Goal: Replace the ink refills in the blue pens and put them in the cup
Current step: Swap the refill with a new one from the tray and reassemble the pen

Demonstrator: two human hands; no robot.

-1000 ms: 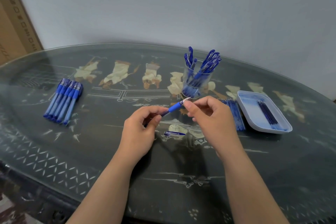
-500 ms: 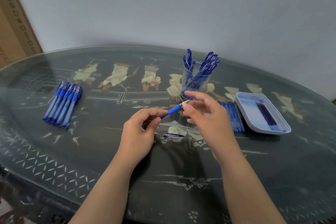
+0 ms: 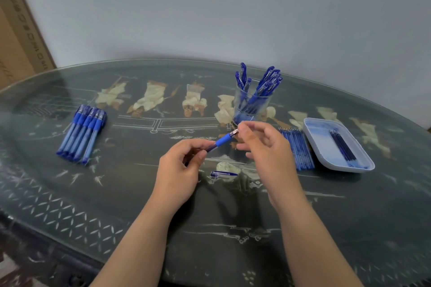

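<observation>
My left hand [image 3: 179, 170] grips the barrel of a blue pen [image 3: 222, 141] that points up and to the right. My right hand [image 3: 268, 149] pinches the pen's metal tip end with thumb and forefinger. A pen cap [image 3: 224, 173] lies on the table just below the hands. Behind them stands a clear cup [image 3: 251, 106] holding several blue pens. A row of several capped blue pens [image 3: 82, 131] lies at the left. A row of refills [image 3: 297, 149] lies to the right of my right hand.
A white tray [image 3: 321, 137] with a few dark refills [image 3: 342, 148] sits at the right. The dark glass-topped table [image 3: 140, 205] has a curved front edge. A cardboard box [image 3: 16, 37] leans at the far left against the wall.
The right hand's fingers have shifted at the pen's tip, and the metal tip now shows. The pen and left hand stay almost in place.
</observation>
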